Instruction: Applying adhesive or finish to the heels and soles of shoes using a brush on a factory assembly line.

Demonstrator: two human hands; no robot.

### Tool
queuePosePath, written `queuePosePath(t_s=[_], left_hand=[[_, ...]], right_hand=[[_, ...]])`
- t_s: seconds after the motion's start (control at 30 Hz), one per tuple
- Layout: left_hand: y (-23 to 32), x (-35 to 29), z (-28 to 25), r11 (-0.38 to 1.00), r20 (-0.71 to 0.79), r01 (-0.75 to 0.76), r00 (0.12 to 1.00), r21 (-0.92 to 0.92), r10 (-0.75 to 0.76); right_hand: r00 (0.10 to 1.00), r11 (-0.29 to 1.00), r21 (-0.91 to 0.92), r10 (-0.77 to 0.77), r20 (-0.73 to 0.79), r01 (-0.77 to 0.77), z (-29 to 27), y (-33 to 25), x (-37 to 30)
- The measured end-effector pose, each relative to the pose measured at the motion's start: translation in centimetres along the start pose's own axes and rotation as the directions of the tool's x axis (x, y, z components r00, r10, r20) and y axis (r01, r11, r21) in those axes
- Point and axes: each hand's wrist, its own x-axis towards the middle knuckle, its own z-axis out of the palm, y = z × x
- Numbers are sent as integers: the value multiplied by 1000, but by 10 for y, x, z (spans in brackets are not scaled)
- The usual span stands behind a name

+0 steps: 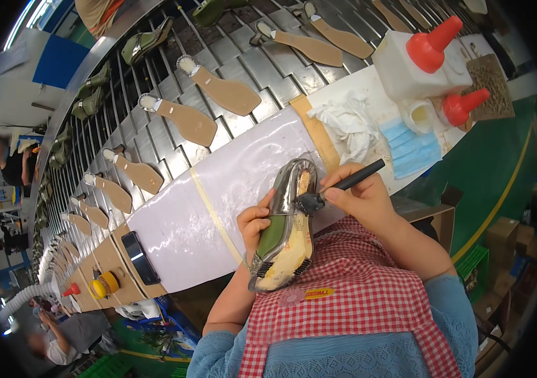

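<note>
My left hand (254, 223) is wrapped round the side of a green and silver shoe (273, 234), tilted so that its yellowish, unfinished underside faces my right hand. My right hand (364, 196) grips the black handle of a brush (360, 174). The dark brush head (308, 203) touches the shoe's underside near its narrow middle. Below both hands, the shoe's lower end is in front of my red checked apron (350, 277). A pale sheet (230, 176) covers the worktop beyond the shoe.
Brown soles (227, 88) lie in a row on the metal slat conveyor (174, 151), with green shoes (145, 44) farther over. At right stand a white bottle with a red nozzle (401, 69), a cup (418, 116), a blue face mask (410, 148) and crumpled tissue (347, 126). A phone (140, 257) lies left.
</note>
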Motion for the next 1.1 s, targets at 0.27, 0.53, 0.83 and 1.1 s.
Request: queuePosePath(t_s=[0.27,0.53,0.83,1.1], left_hand=[[0,-3,-6,999,68,-8,998,50,4],[9,-6,-6,1000,-4,26,1000,14,-26],[7,1,-10,998,34,41,999,-44,-40],[33,49,-29,942,28,334,942,27,-335]], right_hand=[[931,890,-319,-362,-54,327,7,3,11],[941,882,-328,-320,109,338,15,-10,-4],[983,965,-210,-133,123,157,17,-17,-8],[990,921,379,-45,-133,93,-5,-35,-10]])
